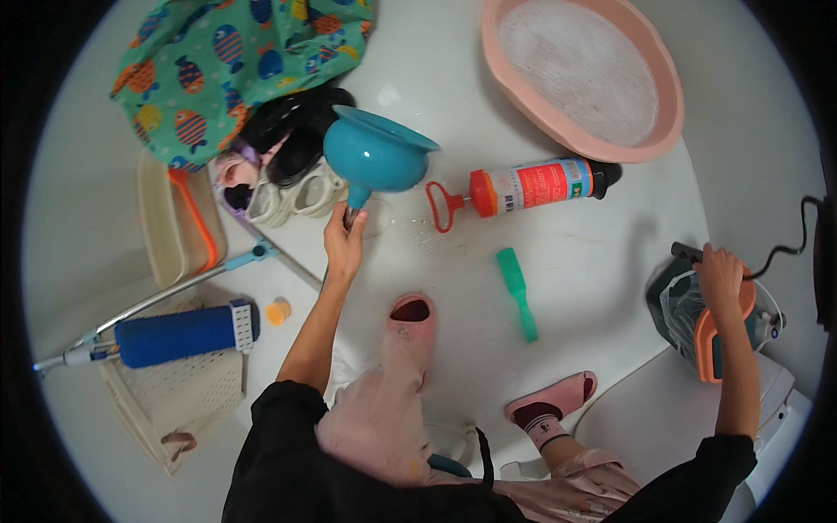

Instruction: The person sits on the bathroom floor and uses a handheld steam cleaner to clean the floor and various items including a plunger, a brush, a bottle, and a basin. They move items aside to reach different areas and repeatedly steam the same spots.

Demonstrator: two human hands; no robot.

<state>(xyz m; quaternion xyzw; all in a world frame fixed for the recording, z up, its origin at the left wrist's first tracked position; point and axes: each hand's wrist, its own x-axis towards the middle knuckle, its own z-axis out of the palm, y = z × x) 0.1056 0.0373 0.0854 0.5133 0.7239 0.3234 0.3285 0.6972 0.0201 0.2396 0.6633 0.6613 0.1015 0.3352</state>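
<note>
My left hand (343,245) grips the short metal handle of a plunger (379,153) just below its blue rubber cup. The cup is raised and faces up and away from me. At the far right, my right hand (721,278) is closed around a dark handle (685,252), from which a black coiled hose or cord (781,249) runs to the wall side. Below that hand stands a dark bin (662,297) with a clear bag and an orange lid (707,343). Between my hands, a red-handled hand drain pump (523,187) and a green plastic brush or scraper (516,287) lie on the floor.
A pink basin (668,111) of foamy water stands at the top right. Fish-print fabric (216,72), several shoes (297,157) and a pale tub (157,225) fill the upper left. A blue-headed mop (176,335) lies across a perforated basket (170,399). My slippers (418,320) are below.
</note>
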